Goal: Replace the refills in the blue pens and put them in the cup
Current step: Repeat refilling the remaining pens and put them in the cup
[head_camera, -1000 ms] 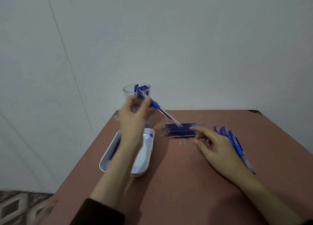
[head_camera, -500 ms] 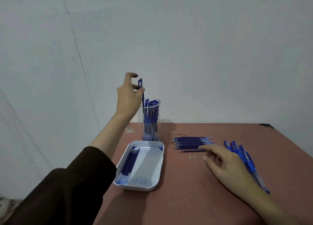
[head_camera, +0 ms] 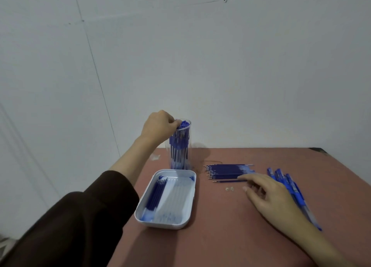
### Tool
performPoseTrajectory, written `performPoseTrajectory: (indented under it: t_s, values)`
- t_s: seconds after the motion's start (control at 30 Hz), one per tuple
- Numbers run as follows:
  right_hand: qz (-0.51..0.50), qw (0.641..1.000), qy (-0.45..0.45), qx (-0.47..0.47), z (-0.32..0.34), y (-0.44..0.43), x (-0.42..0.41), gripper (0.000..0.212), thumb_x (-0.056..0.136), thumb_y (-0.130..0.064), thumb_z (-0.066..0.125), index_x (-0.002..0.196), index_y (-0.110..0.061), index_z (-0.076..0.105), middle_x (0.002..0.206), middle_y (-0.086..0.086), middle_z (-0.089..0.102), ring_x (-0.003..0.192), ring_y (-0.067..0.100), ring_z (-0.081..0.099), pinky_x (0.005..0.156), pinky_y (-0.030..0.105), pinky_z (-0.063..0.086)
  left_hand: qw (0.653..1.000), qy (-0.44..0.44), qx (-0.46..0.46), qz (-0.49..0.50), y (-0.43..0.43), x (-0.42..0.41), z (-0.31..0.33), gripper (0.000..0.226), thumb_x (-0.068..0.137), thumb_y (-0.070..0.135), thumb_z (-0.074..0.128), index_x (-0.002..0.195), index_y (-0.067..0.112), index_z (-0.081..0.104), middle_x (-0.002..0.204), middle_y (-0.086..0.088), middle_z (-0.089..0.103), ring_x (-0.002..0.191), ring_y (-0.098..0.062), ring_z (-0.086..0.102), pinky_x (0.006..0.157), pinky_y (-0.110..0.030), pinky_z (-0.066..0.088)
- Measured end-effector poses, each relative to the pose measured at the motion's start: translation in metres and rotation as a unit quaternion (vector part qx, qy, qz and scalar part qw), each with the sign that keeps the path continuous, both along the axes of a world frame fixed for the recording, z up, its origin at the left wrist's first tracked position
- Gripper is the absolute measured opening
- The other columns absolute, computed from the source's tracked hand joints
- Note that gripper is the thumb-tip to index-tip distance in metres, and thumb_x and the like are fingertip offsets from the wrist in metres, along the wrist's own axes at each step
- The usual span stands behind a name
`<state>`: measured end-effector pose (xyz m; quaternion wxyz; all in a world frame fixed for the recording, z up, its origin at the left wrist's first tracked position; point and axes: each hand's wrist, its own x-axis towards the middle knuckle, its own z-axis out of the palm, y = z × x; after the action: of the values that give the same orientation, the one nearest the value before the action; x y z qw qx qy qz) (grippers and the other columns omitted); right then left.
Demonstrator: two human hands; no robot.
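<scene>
Pale grey wall fills the upper frame behind a reddish-brown table, where a person is refitting pens. At centre frame, the left hand sits over the mouth of the clear cup, which is packed with upright blue pens. Its fingers curl down onto the pen tops at the rim. Whether they pinch one pen or only touch the tops cannot be told, as the fingertips are hidden.

Right of centre, the right hand lies relaxed and spread, holding nothing. Its forefinger is on or just over the nearest stick in the row of new refills. Just beyond it, toward the right edge, lie the unfilled pens. A white tray at lower centre, just in front of the cup, holds the used refills.

The step in hand appears to be seating a finished pen in the cup. Next would come drawing the left hand clear without tipping the tall cup, then picking up a pen from the right-hand pile and one fresh refill.
</scene>
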<state>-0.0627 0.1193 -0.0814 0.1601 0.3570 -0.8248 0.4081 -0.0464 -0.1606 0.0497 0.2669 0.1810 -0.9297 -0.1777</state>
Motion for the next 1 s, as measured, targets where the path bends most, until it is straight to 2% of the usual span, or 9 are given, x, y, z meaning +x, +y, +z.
performPoseTrajectory:
  t_s: [0.07,0.17,0.27,0.33,0.47,0.6,0.73,0.83,1.0]
  values:
    - [-0.01,1.0,0.005,-0.004,0.0,0.001,-0.002,0.031,0.082,-0.006,0.067,0.098,-0.032,0.066,0.08,-0.013,0.06,0.081,0.001,0.052,0.069,0.006,0.037,1.0,0.017,0.01,-0.008,0.005,0.004,0.001,0.03,0.093,0.034,0.054,0.078,0.013,0.069,0.077,-0.012,0.061,0.071,-0.027,0.052,0.065,-0.029,0.04]
    - [-0.065,0.997,0.03,-0.03,0.002,0.006,-0.008,0.024,0.081,-0.005,0.067,0.095,-0.025,0.07,0.077,-0.018,0.058,0.077,0.003,0.052,0.069,0.013,0.039,0.995,0.097,0.008,-0.032,0.026,0.016,-0.003,0.027,0.094,0.027,0.053,0.1,0.011,0.073,0.101,-0.007,0.072,0.106,-0.027,0.056,0.08,-0.025,0.038]
    - [-0.174,0.983,0.049,-0.029,0.006,0.018,-0.021,0.018,0.083,-0.01,0.063,0.095,-0.022,0.07,0.081,-0.011,0.061,0.078,0.008,0.049,0.069,0.03,0.043,0.984,0.155,0.028,-0.089,0.064,0.028,-0.019,0.021,0.091,0.017,0.056,0.095,0.009,0.075,0.09,-0.005,0.072,0.093,-0.017,0.061,0.076,-0.014,0.035]
    - [-0.244,0.97,0.005,-0.011,0.008,0.03,-0.028,0.018,0.087,-0.017,0.056,0.098,-0.023,0.069,0.09,-0.004,0.063,0.085,0.013,0.047,0.068,0.031,0.041,0.977,0.156,0.071,-0.128,0.09,0.034,-0.039,0.017,0.089,0.015,0.06,0.093,0.01,0.075,0.082,0.0,0.071,0.082,-0.003,0.059,0.072,-0.005,0.035]
    - [-0.347,0.932,-0.033,0.1,0.011,0.05,-0.035,0.023,0.088,-0.02,0.052,0.104,-0.015,0.068,0.1,0.01,0.062,0.099,0.028,0.046,0.08,0.037,0.041,0.966,0.141,0.099,-0.192,0.128,0.034,-0.087,0.013,0.084,0.014,0.067,0.092,0.011,0.076,0.092,0.0,0.074,0.089,-0.01,0.064,0.078,-0.006,0.036]
    - [-0.375,0.911,-0.076,0.154,0.013,0.055,-0.031,0.029,0.089,-0.026,0.049,0.108,-0.015,0.069,0.106,0.008,0.065,0.105,0.028,0.048,0.082,0.036,0.044,0.961,0.136,0.098,-0.22,0.14,0.036,-0.116,0.014,0.083,0.015,0.068,0.095,0.014,0.076,0.089,0.011,0.066,0.085,0.006,0.048,0.081,0.005,0.025]
    - [-0.39,0.902,-0.096,0.159,0.017,0.057,-0.029,0.025,0.088,-0.029,0.052,0.093,-0.015,0.073,0.084,0.004,0.069,0.082,0.025,0.058,0.064,0.028,0.044,0.964,0.141,0.081,-0.211,0.132,0.036,-0.126,0.025,0.079,0.029,0.059,0.094,0.019,0.076,0.089,0.012,0.068,0.087,0.003,0.048,0.082,0.001,0.026]
    - [-0.388,0.899,-0.104,0.174,0.019,0.057,-0.027,0.022,0.087,-0.03,0.055,0.092,-0.018,0.072,0.085,0.003,0.069,0.078,0.024,0.059,0.061,0.026,0.038,0.965,0.145,0.086,-0.204,0.13,0.034,-0.126,0.026,0.077,0.03,0.057,0.093,0.019,0.076,0.089,0.012,0.067,0.088,0.0,0.048,0.08,-0.005,0.029]
    - [-0.404,0.883,-0.12,0.207,0.02,0.058,-0.028,0.021,0.085,-0.029,0.056,0.08,-0.013,0.068,0.064,-0.001,0.056,0.057,0.019,0.046,0.05,0.025,0.028,0.964,0.138,0.075,-0.213,0.132,0.033,-0.13,0.019,0.082,0.025,0.063,0.096,0.02,0.075,0.09,0.016,0.063,0.094,-0.006,0.05,0.086,0.002,0.024]
